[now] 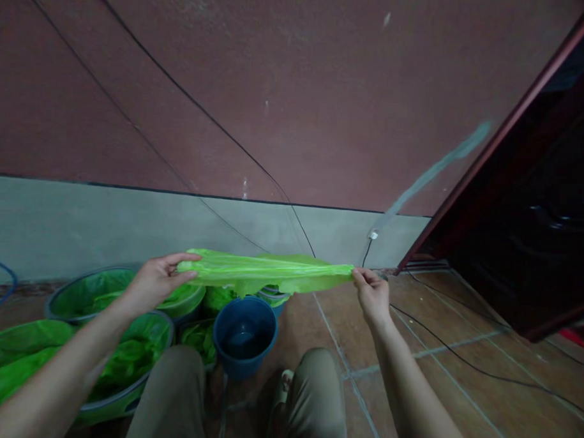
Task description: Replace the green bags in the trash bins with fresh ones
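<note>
A reddish wall [287, 85] rises over the tiled floor [421, 342], with a dark cabinet [536, 223] at right. Green-lined bins [84, 296] crowd the left, and an unlined blue bucket [245, 335] stands just beside them. Above it, a green plastic bag [265, 274] hangs stretched level in the air. The left hand [153, 284] and right hand [374, 296] each have their grip clamped on one end. The step looks like pulling the bag straight; opening it would call for finding its mouth
</note>
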